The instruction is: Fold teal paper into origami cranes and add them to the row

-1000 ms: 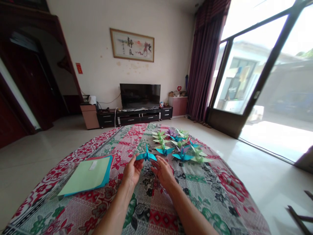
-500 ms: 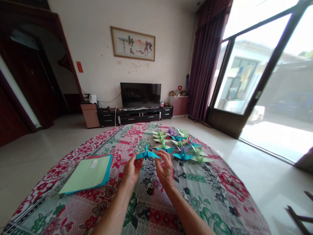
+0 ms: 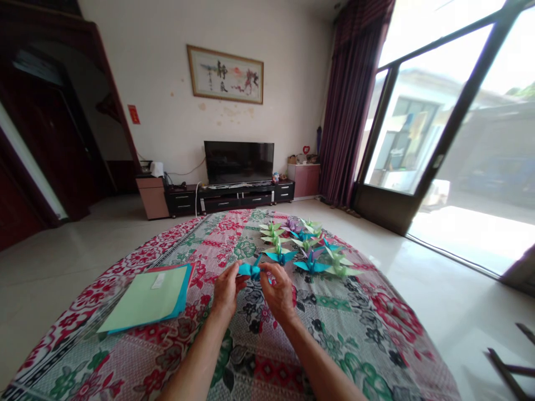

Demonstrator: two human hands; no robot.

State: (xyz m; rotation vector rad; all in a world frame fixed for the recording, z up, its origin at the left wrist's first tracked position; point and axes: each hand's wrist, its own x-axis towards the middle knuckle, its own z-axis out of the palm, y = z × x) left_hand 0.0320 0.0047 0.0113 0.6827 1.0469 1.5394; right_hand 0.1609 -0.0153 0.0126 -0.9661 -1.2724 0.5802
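A blue paper crane (image 3: 251,270) is held just above the cloth-covered table, between my two hands. My left hand (image 3: 227,287) pinches its left wing. The fingers of my right hand (image 3: 279,289) are closed on its right side, covering part of that wing. One thin blue point sticks up from the middle of the crane. Beyond my right hand stand several finished paper cranes in green, blue and purple, the closest a blue crane (image 3: 281,256) and another blue crane (image 3: 311,264).
A stack of coloured paper sheets (image 3: 144,301), pale green on top, lies left of my hands. The flowered tablecloth (image 3: 317,356) covers the round table. Past it stand a television (image 3: 239,161) on a low black cabinet and, at right, a glass door (image 3: 401,133).
My right hand has moved left and in against the crane, now gripping its right side. The crane has turned and its right wing is partly hidden by the fingers.
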